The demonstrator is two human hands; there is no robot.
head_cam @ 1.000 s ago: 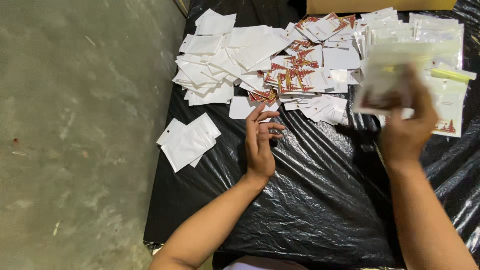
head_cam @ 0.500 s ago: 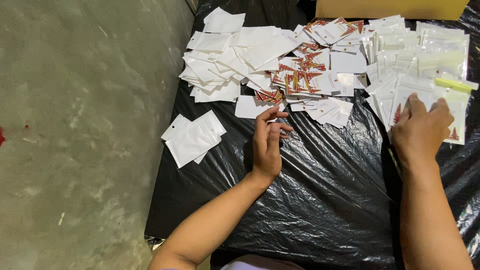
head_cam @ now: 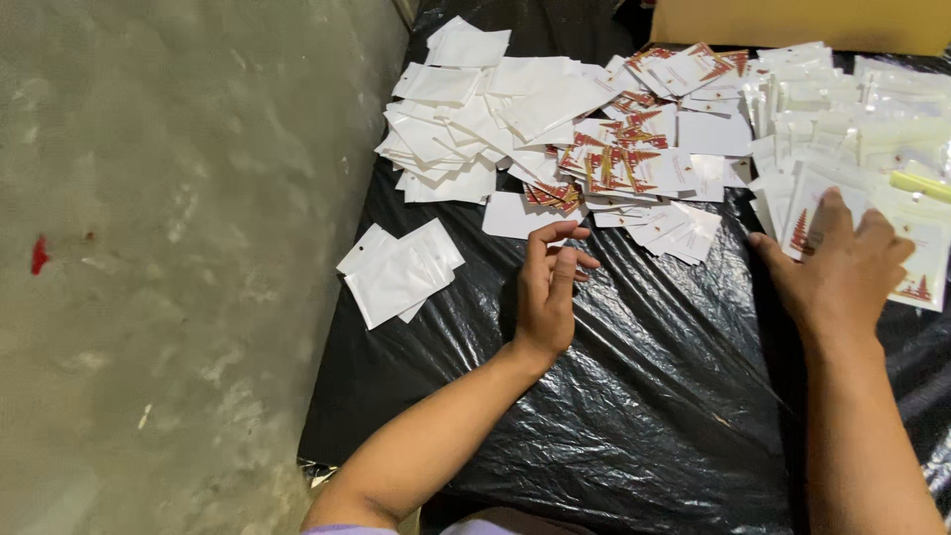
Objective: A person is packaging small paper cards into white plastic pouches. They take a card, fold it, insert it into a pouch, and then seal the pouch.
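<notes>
Right hand [head_cam: 842,272] flat on packets [head_cam: 916,263], gripping nothing; left hand [head_cam: 547,287] empty, fingers curled. Press evenly so stack stays square.

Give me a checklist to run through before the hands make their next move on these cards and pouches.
1. Left hand free: ok, it rests on the black plastic sheet with fingers curled and nothing in them.
2. Right hand placed: ok, it lies flat on the clear pouches with cards.
3. Printed cards within reach: ok, the loose pile lies just beyond the left fingertips.
4. Small stack of white pouches kept separate: ok, it sits apart, left of the left hand.
5. Big pile of white pouches tidy: not ok, it is fanned out and overlapping.
6. Card seated inside the top pouch: cannot tell, the right hand covers it.
</notes>
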